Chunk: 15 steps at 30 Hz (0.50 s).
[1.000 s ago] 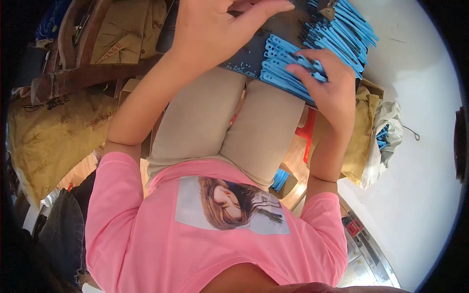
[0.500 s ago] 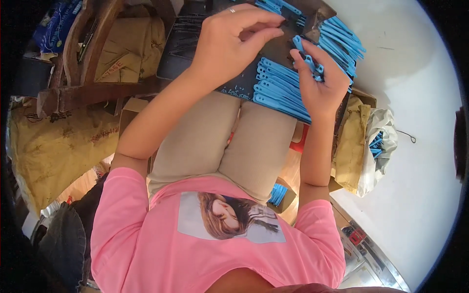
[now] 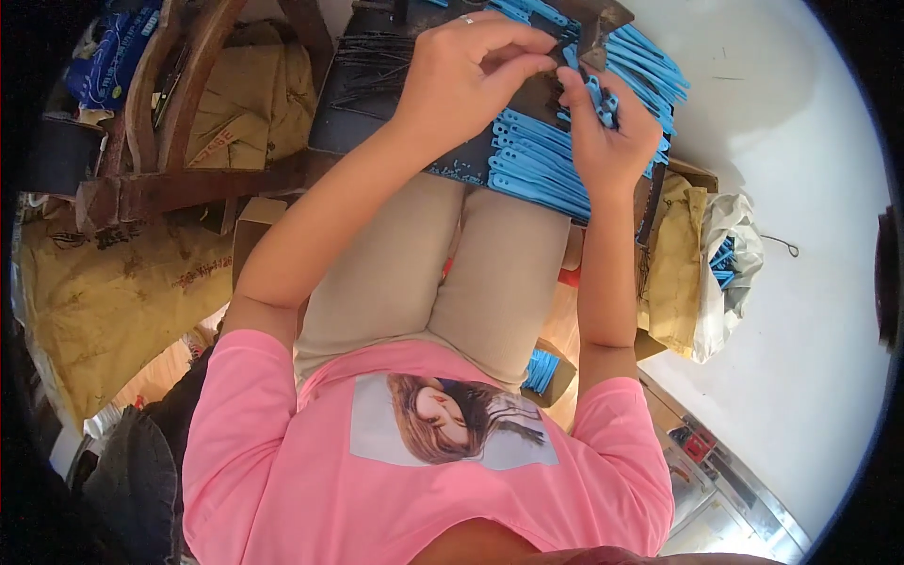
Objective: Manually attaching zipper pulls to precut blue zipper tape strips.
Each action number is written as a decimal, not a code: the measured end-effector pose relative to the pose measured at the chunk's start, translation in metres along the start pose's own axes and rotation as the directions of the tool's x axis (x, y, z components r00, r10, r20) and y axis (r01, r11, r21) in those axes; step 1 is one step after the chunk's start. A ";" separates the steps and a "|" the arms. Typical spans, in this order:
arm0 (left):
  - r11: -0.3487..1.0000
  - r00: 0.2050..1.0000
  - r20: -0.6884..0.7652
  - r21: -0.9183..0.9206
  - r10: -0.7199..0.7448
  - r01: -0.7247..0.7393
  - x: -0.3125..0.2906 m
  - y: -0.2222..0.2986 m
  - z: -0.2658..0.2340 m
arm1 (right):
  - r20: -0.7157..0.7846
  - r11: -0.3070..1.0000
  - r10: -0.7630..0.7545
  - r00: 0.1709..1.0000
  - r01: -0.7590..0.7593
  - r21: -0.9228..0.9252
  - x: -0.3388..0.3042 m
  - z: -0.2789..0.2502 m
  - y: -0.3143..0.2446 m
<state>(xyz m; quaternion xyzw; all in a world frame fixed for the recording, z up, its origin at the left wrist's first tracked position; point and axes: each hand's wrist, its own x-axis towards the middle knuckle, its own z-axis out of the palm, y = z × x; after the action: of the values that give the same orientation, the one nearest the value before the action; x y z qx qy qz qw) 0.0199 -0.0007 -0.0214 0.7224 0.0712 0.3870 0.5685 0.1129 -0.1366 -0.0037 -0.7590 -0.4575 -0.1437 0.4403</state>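
Observation:
My right hand (image 3: 617,137) is closed round several blue plastic strips, whose holed ends (image 3: 595,94) stick out between thumb and fingers. Close beside it, my left hand (image 3: 461,80) makes a pinch with thumb and forefinger. Something small and dark shows at those fingertips, too small to name. Another blue strip end (image 3: 571,56) stands between the two hands. Below them, a stack of blue strips with holed ends (image 3: 532,165) lies on the dark worktop (image 3: 377,132). Thin black strips (image 3: 372,71) lie on the worktop at the left.
More blue strips (image 3: 645,66) are piled at the far right by the white wall. A dark metal block (image 3: 591,47) stands behind my right hand. A white bag (image 3: 733,282) and a box (image 3: 556,377) hold blue pieces. A wooden chair frame (image 3: 188,179) stands left.
My left hand has moved right, toward the strips in my right hand. The right hand has shifted slightly left and up, bringing the two hands closer. The view has also shifted slightly.

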 end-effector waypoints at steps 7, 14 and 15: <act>0.998 0.998 -0.009 -0.004 0.058 -0.058 0.007 0.011 0.003 | 0.006 0.999 0.028 1.000 -0.028 0.032 0.003 -0.007 0.006; 0.999 0.999 0.015 -0.018 -0.037 0.037 0.003 0.001 0.003 | 0.023 1.000 0.008 1.000 -0.008 0.015 0.007 -0.013 -0.003; 0.997 0.999 0.005 0.060 0.048 -0.048 0.006 0.006 0.001 | 0.015 0.999 -0.040 0.999 0.040 0.013 0.008 -0.011 0.003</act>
<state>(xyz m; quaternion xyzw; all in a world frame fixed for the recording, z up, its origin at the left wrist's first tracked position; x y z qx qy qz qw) 0.0229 -0.0007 -0.0132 0.7414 0.0642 0.3969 0.5373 0.1218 -0.1418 0.0062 -0.7479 -0.4769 -0.1439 0.4388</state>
